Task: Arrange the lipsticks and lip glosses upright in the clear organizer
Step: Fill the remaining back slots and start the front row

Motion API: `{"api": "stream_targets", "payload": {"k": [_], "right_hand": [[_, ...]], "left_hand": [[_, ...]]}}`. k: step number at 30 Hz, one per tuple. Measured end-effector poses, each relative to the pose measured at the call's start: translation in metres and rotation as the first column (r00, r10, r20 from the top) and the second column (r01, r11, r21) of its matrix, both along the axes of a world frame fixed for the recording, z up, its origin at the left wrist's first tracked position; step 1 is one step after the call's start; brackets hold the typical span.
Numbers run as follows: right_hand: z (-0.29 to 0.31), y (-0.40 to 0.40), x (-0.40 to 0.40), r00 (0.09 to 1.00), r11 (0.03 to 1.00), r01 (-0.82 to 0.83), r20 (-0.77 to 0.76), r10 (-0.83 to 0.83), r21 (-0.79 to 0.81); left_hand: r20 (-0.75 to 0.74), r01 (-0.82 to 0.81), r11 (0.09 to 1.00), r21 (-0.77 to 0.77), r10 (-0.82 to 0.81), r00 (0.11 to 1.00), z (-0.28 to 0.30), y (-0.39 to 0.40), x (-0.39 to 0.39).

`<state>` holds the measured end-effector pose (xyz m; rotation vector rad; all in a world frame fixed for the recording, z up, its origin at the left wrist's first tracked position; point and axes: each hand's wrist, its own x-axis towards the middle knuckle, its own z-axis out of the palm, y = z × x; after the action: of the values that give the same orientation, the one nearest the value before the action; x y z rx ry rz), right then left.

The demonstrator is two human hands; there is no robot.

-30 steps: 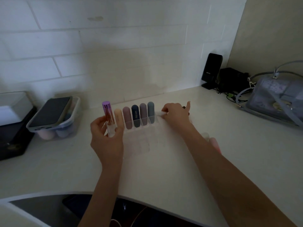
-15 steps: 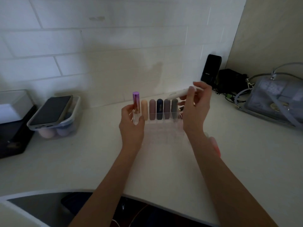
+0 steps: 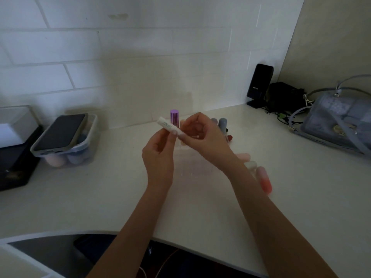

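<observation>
Writing runs along the slim white lip-gloss tube [image 3: 168, 126], too small to read. Tube lies tilted, long axis approx 10-to-4 o'clock, free end toward 10. Both hands clamped on it: left hand [image 3: 158, 155] pinches mid-tube, right hand [image 3: 202, 137] grips the 4 o'clock end, above the clear plastic organizer [image 3: 192, 167] on the white table [image 3: 100, 197]. Purple-capped tube [image 3: 174, 116] stands upright in the organizer's far row w/ a grey-capped tube [image 3: 222, 123]. Black speaker [image 3: 259, 85] at 2 o'clock has a label, unreadable.

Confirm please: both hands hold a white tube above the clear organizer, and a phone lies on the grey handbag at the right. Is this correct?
Not quite. In the head view the phone lies on the clear plastic box at the left, not on the grey handbag. Both the left hand and right hand do hold the white tube above the clear organizer.
</observation>
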<state>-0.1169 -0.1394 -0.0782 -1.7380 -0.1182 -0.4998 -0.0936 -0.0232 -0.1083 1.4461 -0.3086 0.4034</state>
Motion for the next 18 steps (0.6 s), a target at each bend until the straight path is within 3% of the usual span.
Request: {"api": "stream_targets", "payload": {"k": [2, 7, 13, 18], "right_hand": [[-0.004, 0.005, 0.002, 1.000, 0.995, 0.029, 0.013, -0.028, -0.100], [-0.013, 0.011, 0.004, 0.996, 0.992, 0.083, 0.017, -0.082, -0.100], [-0.013, 0.014, 0.004, 0.989, 0.907, 0.137, 0.103, -0.104, -0.399], [-0.018, 0.015, 0.009, 0.985, 0.870, 0.151, 0.146, -0.092, -0.470]], "left_hand": [[0.003, -0.008, 1.000, 0.018, 0.008, 1.000, -0.001, 0.002, 0.002], [-0.002, 0.007, 0.996, 0.087, -0.007, 1.000, -0.004, 0.001, 0.005], [0.085, -0.044, 0.980, 0.194, 0.027, 0.996, -0.007, 0.004, 0.002], [0.082, -0.011, 0.981, 0.192, -0.005, 0.997, -0.006, 0.007, 0.004]]}}
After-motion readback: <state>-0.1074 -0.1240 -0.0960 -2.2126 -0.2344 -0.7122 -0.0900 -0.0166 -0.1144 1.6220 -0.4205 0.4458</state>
